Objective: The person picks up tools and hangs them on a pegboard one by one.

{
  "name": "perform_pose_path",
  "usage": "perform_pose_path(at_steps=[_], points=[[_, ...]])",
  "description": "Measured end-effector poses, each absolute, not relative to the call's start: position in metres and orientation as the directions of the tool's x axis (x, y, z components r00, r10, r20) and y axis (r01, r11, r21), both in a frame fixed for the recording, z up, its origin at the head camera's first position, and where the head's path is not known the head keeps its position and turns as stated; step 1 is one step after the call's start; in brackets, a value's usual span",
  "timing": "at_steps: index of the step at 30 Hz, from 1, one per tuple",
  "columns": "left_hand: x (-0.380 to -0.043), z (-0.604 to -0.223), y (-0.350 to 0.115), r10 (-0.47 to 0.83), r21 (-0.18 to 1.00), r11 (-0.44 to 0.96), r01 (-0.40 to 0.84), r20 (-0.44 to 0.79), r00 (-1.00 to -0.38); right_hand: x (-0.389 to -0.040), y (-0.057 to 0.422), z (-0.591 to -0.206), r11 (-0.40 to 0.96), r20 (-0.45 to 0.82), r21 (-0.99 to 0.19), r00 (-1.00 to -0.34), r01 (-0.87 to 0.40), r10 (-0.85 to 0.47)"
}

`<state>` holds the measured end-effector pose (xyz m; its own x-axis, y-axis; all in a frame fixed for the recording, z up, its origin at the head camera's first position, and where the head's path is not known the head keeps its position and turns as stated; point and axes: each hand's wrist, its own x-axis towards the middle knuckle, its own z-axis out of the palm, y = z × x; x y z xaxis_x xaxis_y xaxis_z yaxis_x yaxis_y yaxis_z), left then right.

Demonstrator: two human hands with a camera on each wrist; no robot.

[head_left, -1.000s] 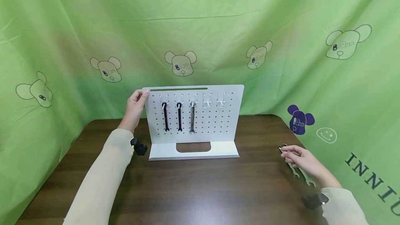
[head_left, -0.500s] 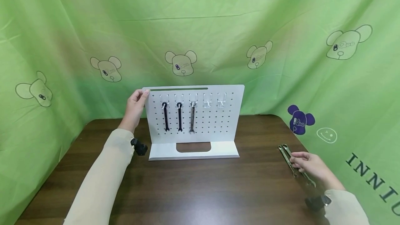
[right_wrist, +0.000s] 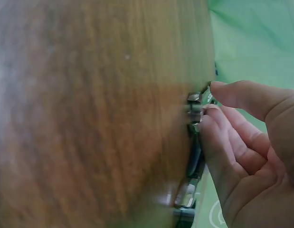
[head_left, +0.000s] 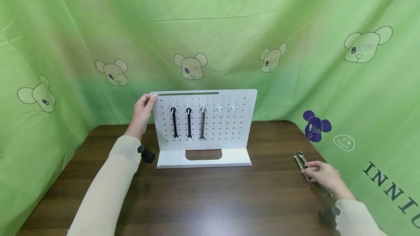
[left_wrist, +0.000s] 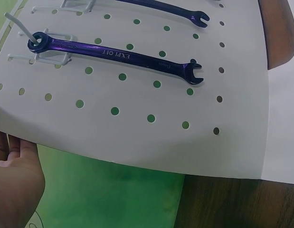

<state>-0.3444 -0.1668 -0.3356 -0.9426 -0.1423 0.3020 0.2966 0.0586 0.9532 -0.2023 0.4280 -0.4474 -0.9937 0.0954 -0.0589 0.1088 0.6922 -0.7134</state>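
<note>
White perforated pegboard (head_left: 218, 127): in the head view, standing on the brown wooden desk (head_left: 210, 199), in front of a green printed cloth (head_left: 137, 35).
Dark blue-violet wrenches (head_left: 174, 124): two, hung by their ring ends on the pegboard's left part.
Chrome-coloured wrench (head_left: 202, 125): hanging beside them, near the pegboard's middle.
Clear hooks (head_left: 218, 109): two, bare, on the pegboard's right part.
Loose silvery metal wrenches (head_left: 297, 161): two, close together on the desk, well right of the pegboard, with the right hand (head_left: 325, 177) at them.
Left hand (head_left: 141, 114): grip clasping the pegboard's upper left corner, thumb in front.
Left wrist view: fingers behind the pegboard's edge; the outermost dark wrench (left_wrist: 116, 54) hangs there, lettered along its shank.
Right wrist view: thumb and forefinger meet the loose wrenches; blur hides whether the grip has closed, so I cannot tell.
Step in hand: apparently picking up a fourth wrench.
Next move: likely calls for pinching one wrench apart from its neighbour, then bringing its ring end to a bare hook on the pegboard.
</note>
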Motion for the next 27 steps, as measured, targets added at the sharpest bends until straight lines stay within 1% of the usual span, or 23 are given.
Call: perform_pose_path(at_steps=[4,10,16,24,27], points=[[-0.345,-0.336,-0.167,-0.144,0.952,0.059,0.3,0.306,-0.941,-0.202,0.426,-0.449,0.702,-0.06,-0.703,-0.994,0.109,0.095],[-0.345,-0.337,-0.167,-0.139,0.952,0.064,0.299,0.305,-0.942,-0.205,0.421,-0.45,0.7,-0.097,-0.703,-0.992,0.128,0.084],[-0.345,-0.337,-0.168,-0.135,0.951,0.068,0.301,0.308,-0.942,-0.208,0.416,-0.446,0.747,-0.142,-0.646,-0.986,0.156,0.084],[-0.345,-0.337,-0.168,-0.146,0.953,0.062,0.297,0.303,-0.942,-0.209,0.411,-0.44,0.766,-0.209,-0.626,-0.978,0.145,0.014],[-0.345,-0.337,-0.168,-0.145,0.952,0.06,0.301,0.306,-0.941,-0.21,0.411,-0.439,0.773,-0.217,-0.616,-0.976,0.149,0.015]])
